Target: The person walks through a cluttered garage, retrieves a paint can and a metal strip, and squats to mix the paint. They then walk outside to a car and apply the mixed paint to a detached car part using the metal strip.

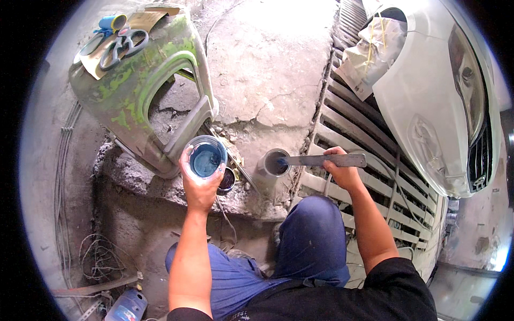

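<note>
My left hand point(199, 184) is wrapped round a clear plastic cup point(205, 156) with blue liquid, like paint, inside. In my right hand point(341, 167) is a long flat grey stirring stick point(310, 160), held near its outer end. The stick lies almost level, and its blue-stained tip reaches over the mouth of a pale cylindrical container point(276, 162) on the ground between my hands. Whether the tip touches that container I cannot tell. Just beyond my left hand's fingers, partly covered by them, stands a small dark-filled can point(227, 179).
A worn green stool point(123, 91) at the upper left bears scissors point(124, 47), a blue-and-yellow roll point(112, 22) and cardboard. To the right, a slatted floor grate point(369, 128) runs beside a white car point(428, 85). A blue jug point(127, 306) and tangled wire point(101, 259) lie lower left.
</note>
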Action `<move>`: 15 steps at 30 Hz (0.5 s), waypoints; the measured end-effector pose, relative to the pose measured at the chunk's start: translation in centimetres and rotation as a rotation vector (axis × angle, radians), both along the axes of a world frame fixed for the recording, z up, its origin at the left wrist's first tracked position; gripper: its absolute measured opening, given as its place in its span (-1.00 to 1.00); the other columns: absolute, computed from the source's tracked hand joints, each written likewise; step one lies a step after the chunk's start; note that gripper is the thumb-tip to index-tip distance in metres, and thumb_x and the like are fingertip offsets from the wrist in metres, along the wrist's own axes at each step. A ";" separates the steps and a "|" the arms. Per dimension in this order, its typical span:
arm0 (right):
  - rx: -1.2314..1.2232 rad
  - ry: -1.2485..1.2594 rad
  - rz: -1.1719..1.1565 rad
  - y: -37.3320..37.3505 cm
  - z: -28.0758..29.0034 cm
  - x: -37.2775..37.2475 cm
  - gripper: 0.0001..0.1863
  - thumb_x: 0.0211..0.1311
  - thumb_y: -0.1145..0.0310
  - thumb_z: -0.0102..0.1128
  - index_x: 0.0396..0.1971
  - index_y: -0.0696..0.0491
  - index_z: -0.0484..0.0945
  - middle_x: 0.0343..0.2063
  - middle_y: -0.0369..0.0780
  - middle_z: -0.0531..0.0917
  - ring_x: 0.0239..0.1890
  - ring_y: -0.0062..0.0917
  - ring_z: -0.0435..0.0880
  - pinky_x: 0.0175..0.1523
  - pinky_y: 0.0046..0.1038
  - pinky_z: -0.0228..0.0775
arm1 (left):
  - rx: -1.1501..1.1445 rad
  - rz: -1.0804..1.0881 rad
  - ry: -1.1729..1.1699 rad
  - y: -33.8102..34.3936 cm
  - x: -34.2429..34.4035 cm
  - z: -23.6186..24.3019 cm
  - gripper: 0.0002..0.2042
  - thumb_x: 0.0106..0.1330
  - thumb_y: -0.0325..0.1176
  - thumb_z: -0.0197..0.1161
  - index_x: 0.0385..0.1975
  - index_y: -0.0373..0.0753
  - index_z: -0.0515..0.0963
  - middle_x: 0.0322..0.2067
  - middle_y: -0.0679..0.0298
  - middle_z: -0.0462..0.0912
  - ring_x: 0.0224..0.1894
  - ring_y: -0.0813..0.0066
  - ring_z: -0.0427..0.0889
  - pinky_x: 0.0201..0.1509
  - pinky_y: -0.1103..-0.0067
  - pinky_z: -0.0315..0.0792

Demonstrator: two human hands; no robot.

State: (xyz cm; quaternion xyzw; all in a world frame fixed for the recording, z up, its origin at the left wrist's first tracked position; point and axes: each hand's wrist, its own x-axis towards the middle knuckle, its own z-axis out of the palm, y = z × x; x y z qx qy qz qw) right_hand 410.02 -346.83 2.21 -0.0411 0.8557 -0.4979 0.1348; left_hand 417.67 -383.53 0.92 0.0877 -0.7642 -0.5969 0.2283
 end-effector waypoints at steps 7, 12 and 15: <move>-0.052 -0.064 -0.011 0.0 -3.5 -0.3 -0.73 0.17 0.48 0.09 -0.12 0.15 0.41 -0.38 -0.20 0.61 -0.34 -0.57 0.60 -0.21 -0.49 0.46 | -0.066 0.026 -0.036 -0.2 0.1 -0.2 -0.20 -0.06 -0.52 0.45 0.21 -0.38 0.13 0.09 0.08 0.34 0.15 0.30 0.36 0.29 0.44 0.21; -0.401 -0.269 -0.280 0.6 -6.0 0.6 -0.69 0.16 0.46 0.11 -0.08 0.13 0.39 -0.31 -0.13 0.62 -0.32 -0.47 0.66 -0.23 -0.48 0.50 | -0.118 0.010 -0.023 0.1 0.0 -0.2 -0.21 -0.07 -0.49 0.49 0.18 -0.36 0.15 0.04 0.10 0.36 0.10 0.32 0.39 0.24 0.47 0.26; -0.543 -0.373 -0.446 2.6 -6.8 1.3 -0.67 0.15 0.46 0.12 -0.06 0.09 0.38 -0.28 -0.12 0.61 -0.29 -0.39 0.69 -0.25 -0.45 0.51 | -0.082 0.009 -0.036 0.2 -0.1 -0.8 -0.20 -0.07 -0.49 0.49 0.19 -0.36 0.14 0.05 0.09 0.35 0.11 0.32 0.39 0.24 0.46 0.25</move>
